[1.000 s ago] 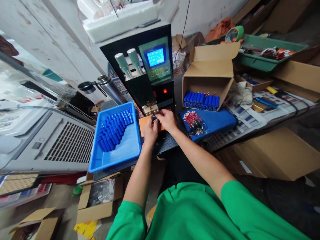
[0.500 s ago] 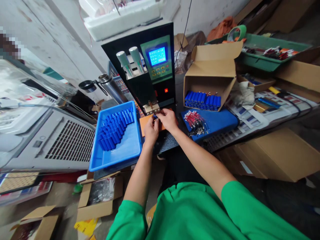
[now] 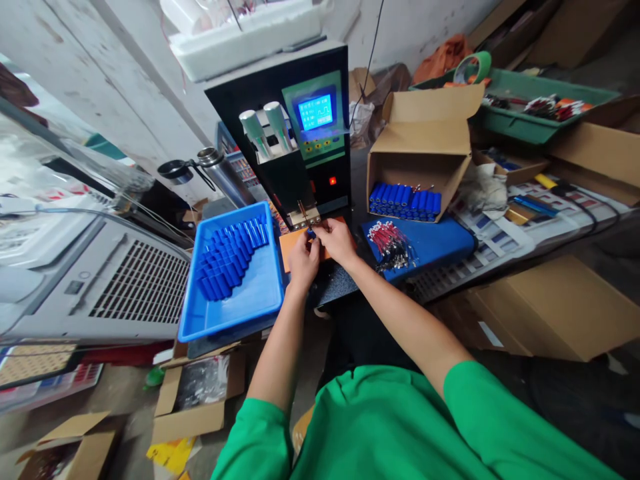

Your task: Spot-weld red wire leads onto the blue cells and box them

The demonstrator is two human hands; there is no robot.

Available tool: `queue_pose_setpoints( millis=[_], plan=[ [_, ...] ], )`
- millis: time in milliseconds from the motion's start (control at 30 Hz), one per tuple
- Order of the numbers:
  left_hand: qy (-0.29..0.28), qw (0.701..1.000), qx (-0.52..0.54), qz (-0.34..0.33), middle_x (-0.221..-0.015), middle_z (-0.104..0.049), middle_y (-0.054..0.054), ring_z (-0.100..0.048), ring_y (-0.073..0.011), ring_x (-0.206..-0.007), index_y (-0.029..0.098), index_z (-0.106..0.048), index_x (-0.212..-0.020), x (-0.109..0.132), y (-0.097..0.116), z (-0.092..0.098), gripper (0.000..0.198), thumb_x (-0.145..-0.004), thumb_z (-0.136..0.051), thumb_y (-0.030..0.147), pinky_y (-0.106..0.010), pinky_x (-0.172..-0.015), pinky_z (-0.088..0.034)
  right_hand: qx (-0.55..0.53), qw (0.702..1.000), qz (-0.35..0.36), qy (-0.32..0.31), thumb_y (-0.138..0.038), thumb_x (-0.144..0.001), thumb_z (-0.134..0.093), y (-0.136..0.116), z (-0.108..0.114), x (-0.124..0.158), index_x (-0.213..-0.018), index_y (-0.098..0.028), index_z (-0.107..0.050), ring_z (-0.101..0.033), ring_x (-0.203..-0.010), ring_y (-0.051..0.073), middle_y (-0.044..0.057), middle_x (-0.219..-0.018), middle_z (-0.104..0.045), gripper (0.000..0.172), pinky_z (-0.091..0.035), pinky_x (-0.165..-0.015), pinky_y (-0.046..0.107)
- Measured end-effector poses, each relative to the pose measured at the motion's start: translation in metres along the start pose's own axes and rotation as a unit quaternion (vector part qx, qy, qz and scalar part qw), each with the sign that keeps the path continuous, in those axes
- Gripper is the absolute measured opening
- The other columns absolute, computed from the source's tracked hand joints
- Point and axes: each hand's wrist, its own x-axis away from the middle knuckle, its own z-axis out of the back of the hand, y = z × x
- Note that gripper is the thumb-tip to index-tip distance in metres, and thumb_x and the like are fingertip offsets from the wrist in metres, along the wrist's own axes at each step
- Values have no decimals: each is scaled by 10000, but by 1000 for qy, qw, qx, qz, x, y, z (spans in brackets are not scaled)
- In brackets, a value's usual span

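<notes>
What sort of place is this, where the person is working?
Probably a small electronics workshop. It shows in the black machine with its lit screen, the blue tray with rows of blue cylinders, and the bunch of red and black wires.

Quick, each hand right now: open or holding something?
Left hand: closed on a blue cylinder, mostly hidden.
Right hand: curled at the cylinder; its grip cannot be told.

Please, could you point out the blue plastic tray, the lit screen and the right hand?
Blue plastic tray (image 3: 256, 293): head view, bare floor.
Lit screen (image 3: 315, 112): head view, middle of display.
Right hand (image 3: 339, 241): head view, back of hand.
</notes>
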Motion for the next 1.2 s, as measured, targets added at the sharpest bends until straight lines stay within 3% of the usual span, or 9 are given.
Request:
queue_pose_setpoints(
  millis=[200,333,433,600,733,900,1033,1100,1200],
  plan=[
    [-2,1000,12,-15,-845,-701,-40,-622,-157,-681,193,-689,-1095,-3,0,1,232,-930,-604,332,-281,-691,-530,141,986,88,29,-324,-921,-612,-6,13,15,-880,-188,-687,-660,-826,208,69,-871,-726,159,-487,-756,296],
    [-7,1000,8,-19,-869,-713,-46,-621,-152,-682,183,-683,-1145,-1,-2,2,276,-932,-589,332,-272,-677,-523,325,916,227,60,-269,-922,-616,-17,25,28,-1026,-164,-725,-596,-1106,296,147,-1088,-710,183,-449,-980,393],
    [-22,999,-7,-36,-967,-732,-69,-652,-165,-750,177,-665,-1216,-1,-5,4,330,-932,-577,320,-293,-735,-543,398,870,288,30,-270,-920,-634,-25,28,30,-1113,-160,-731,-516,-1241,325,156,-1190,-688,242,-365,-1091,451],
    [-46,997,-33,-58,-1132,-721,-122,-684,-222,-983,150,-640,-1254,-5,-9,9,366,-937,-548,307,-357,-892,-552,474,838,262,-73,-287,-997,-570,-38,25,24,-1028,-129,-751,-616,-1045,269,134,-1029,-751,243,-346,-1091,460],
    [-43,997,-47,-47,-994,-731,-95,-675,-206,-802,176,-634,-1298,-9,-4,11,428,-925,-581,377,-351,-765,-550,479,841,245,-62,-349,-1016,-577,-34,31,20,-1042,-124,-759,-662,-980,246,122,-970,-763,291,-414,-998,400],
    [-35,995,-92,-30,-898,-728,-53,-656,-192,-753,195,-709,-1173,-10,6,14,424,-900,-602,501,-322,-705,-513,394,879,245,109,-324,-1017,-578,-12,90,10,-1127,-151,-761,-684,-994,212,106,-1021,-767,275,-485,-944,324],
    [-10,991,-128,-42,-913,-746,-54,-668,-194,-762,201,-728,-1111,-10,9,11,422,-890,-568,523,-313,-704,-510,380,849,262,259,-326,-1014,-570,2,164,-5,-1199,-149,-746,-645,-1094,252,135,-1113,-752,311,-484,-1030,396],
    [-2,988,-148,-44,-914,-751,-50,-672,-196,-766,216,-736,-1079,-10,10,9,395,-890,-558,514,-310,-695,-503,402,831,252,290,-323,-1018,-551,8,191,-16,-1250,-129,-724,-619,-1144,274,157,-1149,-739,348,-462,-1077,434],
    [4,986,-163,-46,-929,-757,-43,-685,-204,-804,233,-740,-1063,-10,12,9,367,-891,-552,498,-303,-689,-496,448,828,215,260,-283,-1011,-542,19,210,-32,-1249,-85,-720,-596,-1183,296,193,-1174,-728,358,-451,-1099,444]
  ],
)
